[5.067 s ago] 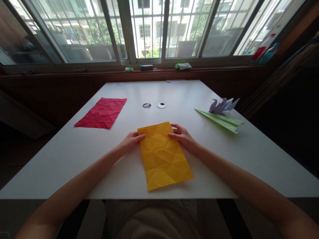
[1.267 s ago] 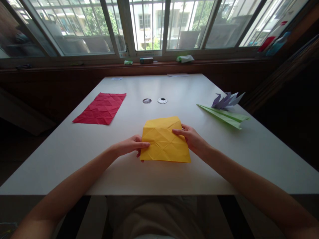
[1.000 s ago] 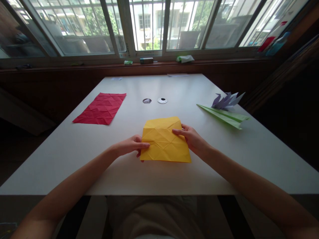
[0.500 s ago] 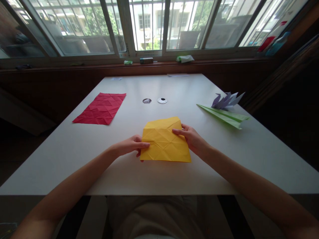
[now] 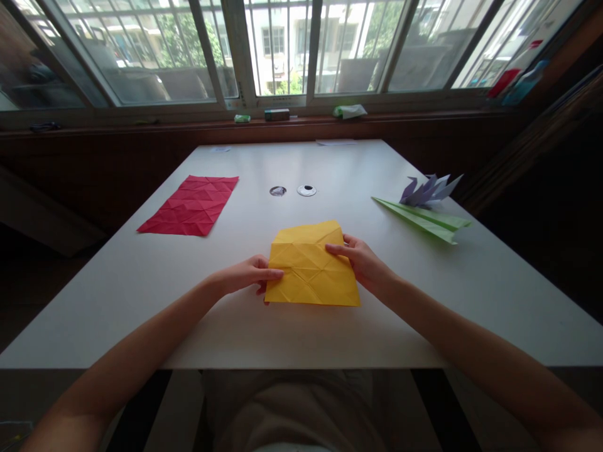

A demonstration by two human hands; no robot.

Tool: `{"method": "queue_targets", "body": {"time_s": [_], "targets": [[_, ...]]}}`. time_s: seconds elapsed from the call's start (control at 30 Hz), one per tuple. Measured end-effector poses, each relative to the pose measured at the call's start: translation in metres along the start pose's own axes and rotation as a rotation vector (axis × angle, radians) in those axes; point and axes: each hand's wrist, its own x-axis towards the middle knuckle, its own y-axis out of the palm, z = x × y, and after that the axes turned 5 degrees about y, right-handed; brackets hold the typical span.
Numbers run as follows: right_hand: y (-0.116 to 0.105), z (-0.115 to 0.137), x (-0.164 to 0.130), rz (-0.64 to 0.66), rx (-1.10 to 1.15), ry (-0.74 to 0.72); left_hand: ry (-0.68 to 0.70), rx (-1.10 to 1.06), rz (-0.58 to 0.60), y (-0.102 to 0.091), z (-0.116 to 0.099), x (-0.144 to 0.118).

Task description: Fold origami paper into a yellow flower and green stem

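Yellow paper, folded over on itself and crossed with creases, is my landmark: it lies flat on the white tabletop near the front edge, just ahead of my body. My left hand rests at the paper's left edge, the fingers stretched nearly straight and pressing on the sheet's left margin, the thumb tucked down at the lower left corner; whether the thumb is under the paper or only beside it I cannot tell. My right hand sits at the paper's right edge, its fingers lying on the upper right part of the sheet, loosely curled and pressing down on the top layer rather than closed around anything. Both hands touch the paper and neither lifts it clear of the tabletop. Well to the left of the yellow paper and farther from me lies a red sheet, flat and heavily creased. Straight beyond the yellow paper, two small round fittings sit side by side in the tabletop. Well to the right of the paper lies a green folded plane, long and pointed, with a pale purple folded figure just behind it and touching or nearly touching it. Far beyond the paper, past the tabletop's back edge, a dark wooden windowsill carries a few small objects under a row of barred windows.
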Motion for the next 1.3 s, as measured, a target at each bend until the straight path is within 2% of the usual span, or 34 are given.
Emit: {"method": "queue_targets", "body": {"time_s": [0.33, 0.6, 0.8, 1.0, 1.17, 1.3], "targets": [[-0.0013, -0.0022, 0.0014, -0.008, -0.001, -0.005, -0.003, 0.051, -0.035, -0.0018, 0.0033, 0.0011], [0.0020, -0.0016, -0.0012, 0.039, -0.092, 0.064, 0.001, 0.057, -0.221, -0.0042, 0.0042, 0.0046], [-0.0033, -0.0043, 0.0025, 0.009, -0.140, 0.119, -0.019, 0.089, -0.333, -0.0078, 0.0074, 0.0077], [-0.0060, -0.0062, 0.0071, -0.144, -0.190, 0.063, -0.012, 0.170, -0.359, -0.0059, 0.0050, 0.0073], [-0.0048, -0.0062, 0.0074, -0.141, -0.213, -0.020, -0.007, 0.236, -0.391, -0.0045, 0.0030, 0.0070], [-0.0028, -0.0072, 0.0067, -0.149, -0.238, -0.054, 0.023, 0.143, -0.413, -0.0037, 0.0035, 0.0075]]}}
